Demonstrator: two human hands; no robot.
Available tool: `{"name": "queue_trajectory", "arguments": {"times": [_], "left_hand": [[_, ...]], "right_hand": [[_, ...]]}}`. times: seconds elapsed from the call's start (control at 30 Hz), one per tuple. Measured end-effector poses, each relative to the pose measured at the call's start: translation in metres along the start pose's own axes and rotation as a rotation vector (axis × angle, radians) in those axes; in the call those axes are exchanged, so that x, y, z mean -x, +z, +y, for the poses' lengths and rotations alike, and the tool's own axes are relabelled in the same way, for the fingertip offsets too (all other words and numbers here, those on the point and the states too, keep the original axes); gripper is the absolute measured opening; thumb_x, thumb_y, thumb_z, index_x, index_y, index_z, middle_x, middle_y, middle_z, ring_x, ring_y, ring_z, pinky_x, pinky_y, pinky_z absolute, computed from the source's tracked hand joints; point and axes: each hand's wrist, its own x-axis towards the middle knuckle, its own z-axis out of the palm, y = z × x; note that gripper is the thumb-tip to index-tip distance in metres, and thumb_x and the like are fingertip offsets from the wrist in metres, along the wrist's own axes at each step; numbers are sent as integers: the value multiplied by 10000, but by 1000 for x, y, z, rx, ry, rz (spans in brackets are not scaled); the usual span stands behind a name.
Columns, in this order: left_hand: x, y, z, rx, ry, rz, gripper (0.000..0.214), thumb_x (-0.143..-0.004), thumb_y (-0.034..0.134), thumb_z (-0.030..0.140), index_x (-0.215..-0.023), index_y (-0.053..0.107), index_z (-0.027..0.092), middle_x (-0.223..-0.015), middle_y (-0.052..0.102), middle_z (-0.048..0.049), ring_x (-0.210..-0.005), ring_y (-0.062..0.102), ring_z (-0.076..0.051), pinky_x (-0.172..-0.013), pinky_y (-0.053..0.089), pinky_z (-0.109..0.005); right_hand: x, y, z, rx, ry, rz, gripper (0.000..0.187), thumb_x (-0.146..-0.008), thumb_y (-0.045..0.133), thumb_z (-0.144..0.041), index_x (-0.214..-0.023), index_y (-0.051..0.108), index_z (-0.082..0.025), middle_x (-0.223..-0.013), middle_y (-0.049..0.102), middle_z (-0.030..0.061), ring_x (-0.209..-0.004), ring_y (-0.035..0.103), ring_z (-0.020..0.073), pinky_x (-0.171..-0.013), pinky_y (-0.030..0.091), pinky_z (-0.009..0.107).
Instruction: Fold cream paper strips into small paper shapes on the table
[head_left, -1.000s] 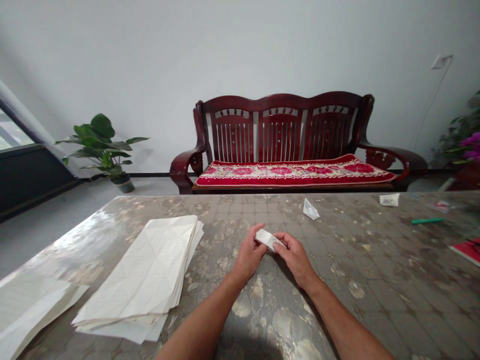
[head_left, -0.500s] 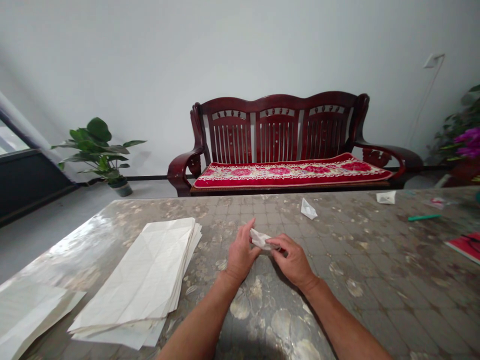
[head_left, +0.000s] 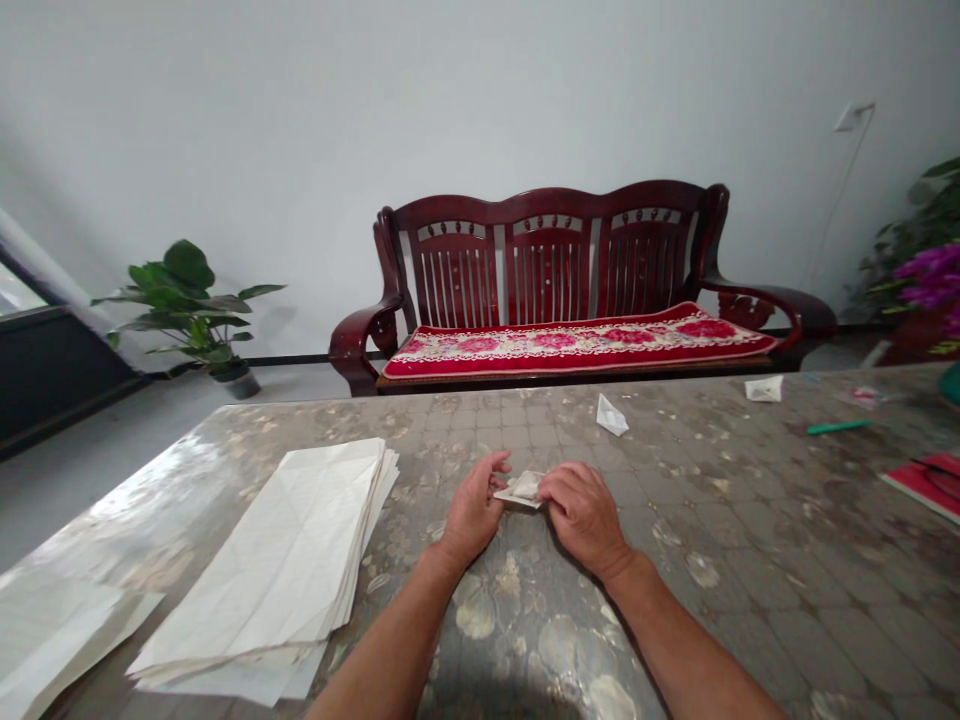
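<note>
A small folded white paper piece (head_left: 520, 488) lies low over the patterned table (head_left: 750, 560), pinched between both my hands. My left hand (head_left: 474, 508) grips its left end with thumb and fingers closed. My right hand (head_left: 579, 512) covers and grips its right end, knuckles up. Left of my hands lies a stack of creased white paper sheets (head_left: 285, 560).
Two small folded paper shapes rest farther back, one in the middle (head_left: 610, 416) and one at the right (head_left: 763, 389). A green pen (head_left: 837, 427) and a red booklet (head_left: 924, 482) lie at the right edge. More loose sheets (head_left: 52, 640) lie at the near left. A wooden bench (head_left: 570, 290) stands beyond.
Both hands have lowered the folded paper toward the table top and turned it flatter. The view has shifted slightly rightward and down.
</note>
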Motion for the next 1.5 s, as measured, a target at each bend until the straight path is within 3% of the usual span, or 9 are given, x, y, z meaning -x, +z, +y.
{"name": "queue_trajectory", "arguments": {"times": [0.17, 0.33, 0.6, 1.1, 1.2, 1.33, 1.5], "left_hand": [[-1, -1, -4, -13, -1, -11, 582, -679, 365, -59, -1158, 581, 191, -989, 690, -22, -929, 637, -144, -905, 492, -303], [0, -4, 1, -75, 78, -66, 506, -676, 374, -40, -1029, 651, 194, -1011, 685, -29, -993, 619, -164, -920, 479, -308], [7, -3, 19, -18, 260, -213, 430, -726, 403, -46, -955, 673, 199, -992, 655, -40, -975, 611, -152, -898, 479, -279], [17, 8, 33, -24, 410, -351, 460, -814, 434, -20, -1164, 612, 220, -1189, 623, -55, -1131, 574, -150, -997, 464, -285], [17, 12, 32, 2, 387, -315, 477, -828, 422, -16, -1210, 579, 225, -1216, 607, -58, -1157, 558, -149, -1000, 464, -289], [13, 15, 24, -45, 250, -162, 438, -807, 435, -20, -1121, 621, 222, -1231, 575, -76, -1147, 567, -169, -972, 479, -316], [10, 15, 20, -126, 183, -201, 411, -746, 503, -26, -1019, 671, 231, -1282, 532, -76, -1145, 572, -198, -939, 489, -328]], "right_hand": [[0, 0, 4, 0, 8, 7, 248, -771, 574, -19, -760, 665, -249, -882, 707, 3, -996, 538, 226, -864, 405, 367], [1, 3, 10, -56, 36, 44, 300, -742, 522, 0, -746, 672, -259, -913, 716, 5, -1042, 533, 234, -919, 419, 394], [3, 12, 27, -226, 356, 190, 306, -635, 403, -41, -773, 606, -223, -917, 654, 46, -913, 595, 202, -829, 472, 338], [4, 18, 40, -433, 515, 182, 220, -660, 442, -174, -746, 640, -217, -918, 671, 52, -890, 620, 202, -840, 489, 346], [5, 19, 42, -472, 558, 191, 228, -635, 449, -184, -750, 643, -214, -927, 674, 56, -882, 621, 204, -815, 503, 343], [7, 21, 45, -524, 639, 218, 262, -601, 447, -195, -779, 639, -206, -960, 667, 63, -874, 617, 207, -730, 523, 323], [6, 13, 41, -447, 574, 240, 274, -600, 448, -165, -794, 638, -200, -816, 616, 29, -772, 580, 180, -699, 490, 287]]}}
